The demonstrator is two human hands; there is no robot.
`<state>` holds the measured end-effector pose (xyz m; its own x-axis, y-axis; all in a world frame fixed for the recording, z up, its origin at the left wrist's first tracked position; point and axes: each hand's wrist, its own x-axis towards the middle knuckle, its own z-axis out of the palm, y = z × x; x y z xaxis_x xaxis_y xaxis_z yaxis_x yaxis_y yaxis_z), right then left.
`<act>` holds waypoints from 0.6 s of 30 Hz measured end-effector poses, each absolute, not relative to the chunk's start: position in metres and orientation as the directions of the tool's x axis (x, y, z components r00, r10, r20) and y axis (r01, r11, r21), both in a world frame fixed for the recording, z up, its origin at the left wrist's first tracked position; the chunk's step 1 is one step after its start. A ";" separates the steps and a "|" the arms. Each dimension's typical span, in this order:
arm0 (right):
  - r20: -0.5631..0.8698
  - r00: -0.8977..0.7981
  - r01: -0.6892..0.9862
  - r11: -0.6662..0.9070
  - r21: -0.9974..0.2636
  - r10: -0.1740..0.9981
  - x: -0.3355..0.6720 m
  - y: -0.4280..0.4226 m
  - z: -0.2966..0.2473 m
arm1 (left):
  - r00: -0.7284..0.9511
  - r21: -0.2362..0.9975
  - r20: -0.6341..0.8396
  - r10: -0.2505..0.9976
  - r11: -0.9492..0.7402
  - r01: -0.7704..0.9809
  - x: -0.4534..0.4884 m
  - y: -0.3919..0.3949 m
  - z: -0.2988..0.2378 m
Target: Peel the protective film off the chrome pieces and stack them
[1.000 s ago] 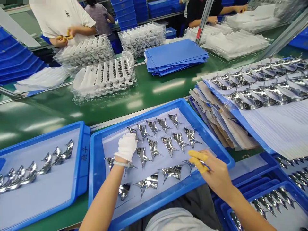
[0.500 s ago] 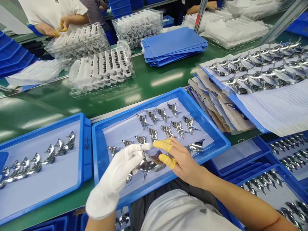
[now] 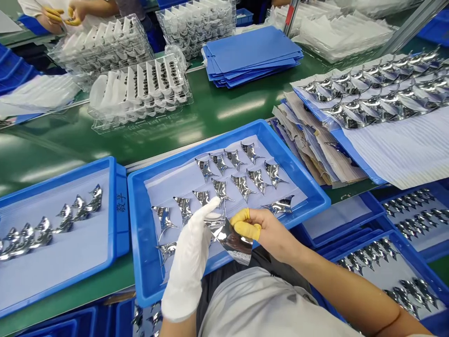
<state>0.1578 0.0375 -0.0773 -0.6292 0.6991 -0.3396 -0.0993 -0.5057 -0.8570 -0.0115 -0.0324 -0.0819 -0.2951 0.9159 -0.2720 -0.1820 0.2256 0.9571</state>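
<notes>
Green and glossy, the table [image 3: 206, 103] stretches across the scene, carrying piled blue sheets [image 3: 252, 51] on the far side and clear plastic trays [image 3: 140, 96] with white dividers at far left, near another person's hands [image 3: 75, 9]. Before you sits a white-lined blue tray [image 3: 317, 203] holding rows of shiny pieces [image 3: 242, 186]. The left tray [image 3: 112, 210] carries a line of similar ones; more lie on the right stack [image 3: 403, 145] and in lower trays [image 3: 414, 255] near right. Above the central tray's near edge is the curved metal piece [image 3: 236, 243]. Your right hand [image 3: 266, 229] pinches its right edge with yellow-covered fingertips; your gloved left hand [image 3: 191, 252] meets its left end, but you cannot tell whether that grip is closed.
</notes>
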 end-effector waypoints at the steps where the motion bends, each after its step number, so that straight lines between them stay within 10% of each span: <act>1: -0.326 -0.623 -0.110 -0.493 -0.863 0.711 0.158 0.037 -0.077 | -0.285 0.953 -0.273 0.919 0.217 -0.212 -0.009 -0.032 -0.080; 6: -0.222 -0.637 -0.158 -0.407 -0.899 0.738 0.159 0.030 -0.075 | -0.322 0.931 -0.282 0.903 0.178 -0.317 -0.008 -0.032 -0.081; 13: 0.265 -0.604 -0.027 0.313 -0.949 0.751 0.162 0.023 -0.075 | -0.279 0.947 -0.229 0.933 0.148 -0.284 -0.008 -0.041 -0.085; 18: 0.377 -0.661 0.029 0.524 -0.851 0.649 0.165 0.020 -0.073 | -0.406 0.962 -0.194 0.893 0.091 -0.258 -0.013 -0.041 -0.088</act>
